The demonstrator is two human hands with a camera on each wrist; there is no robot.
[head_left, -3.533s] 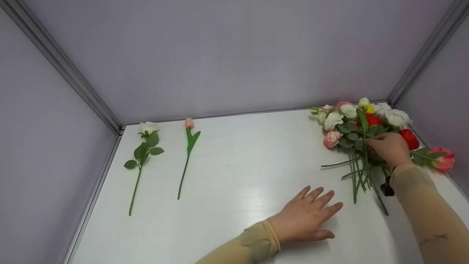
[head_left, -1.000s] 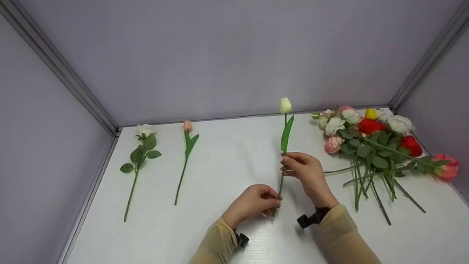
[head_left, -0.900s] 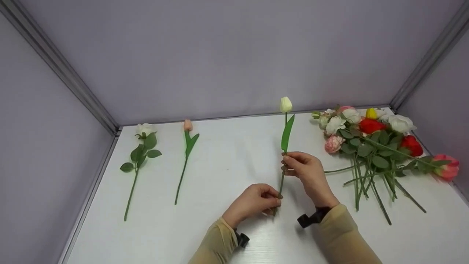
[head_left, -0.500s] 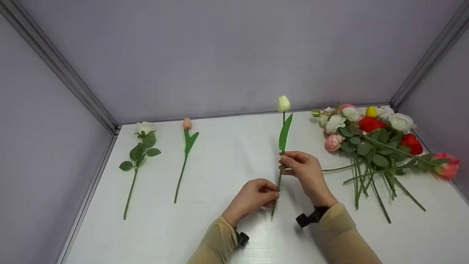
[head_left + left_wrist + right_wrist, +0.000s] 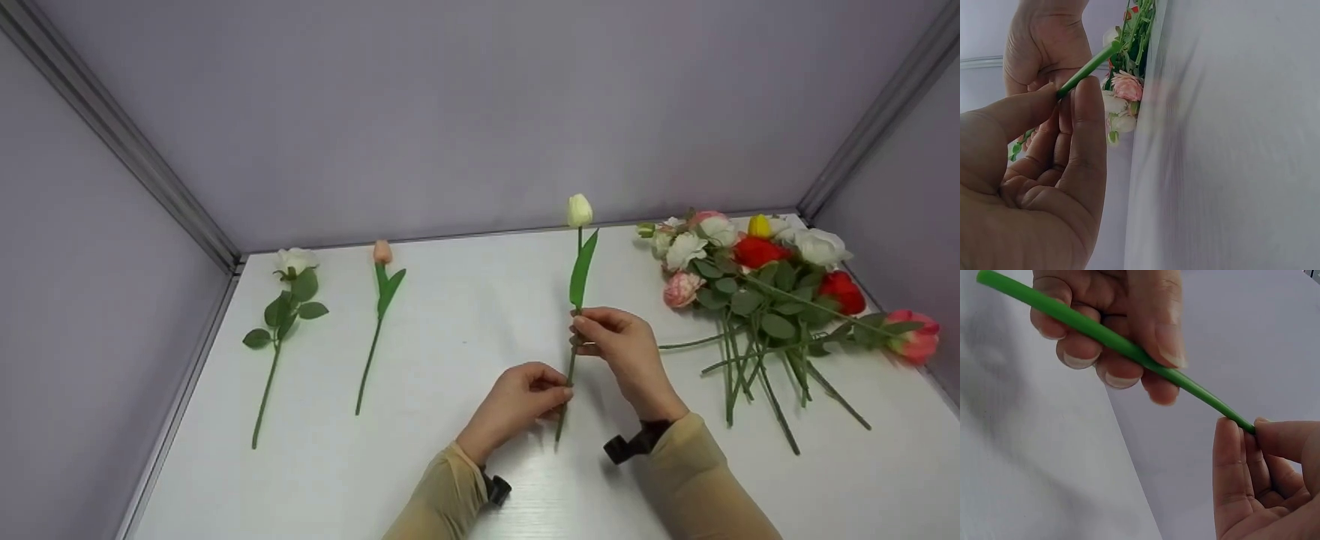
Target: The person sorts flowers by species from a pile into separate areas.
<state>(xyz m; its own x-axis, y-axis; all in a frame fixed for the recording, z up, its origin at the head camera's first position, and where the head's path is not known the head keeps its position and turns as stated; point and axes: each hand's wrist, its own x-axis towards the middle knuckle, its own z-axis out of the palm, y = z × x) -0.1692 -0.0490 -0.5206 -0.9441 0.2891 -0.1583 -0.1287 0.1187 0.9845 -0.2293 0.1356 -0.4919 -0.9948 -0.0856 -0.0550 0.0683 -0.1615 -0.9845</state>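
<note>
A white tulip (image 5: 580, 211) with one green leaf stands nearly upright over the middle of the table. My right hand (image 5: 626, 356) pinches its stem just under the leaf. Lower down, my left hand (image 5: 517, 405) pinches the same stem between thumb and fingers. Below it the cut stem end (image 5: 1109, 49) sticks out free, as the left wrist view shows. The right wrist view has the bare green stem (image 5: 1100, 336) running between both hands, with the flower head out of that view.
A white rose (image 5: 297, 261) and a peach tulip (image 5: 382, 253) lie apart on the left of the white table (image 5: 465, 300). At the right is a heap of mixed flowers (image 5: 757, 255), with a pink flower (image 5: 913, 337) sticking out. Walls enclose the back and sides.
The right hand has taken the white tulip from the heap to the table's middle, and the left hand has come to its stem. Lately the left hand has slid slightly up the stem.
</note>
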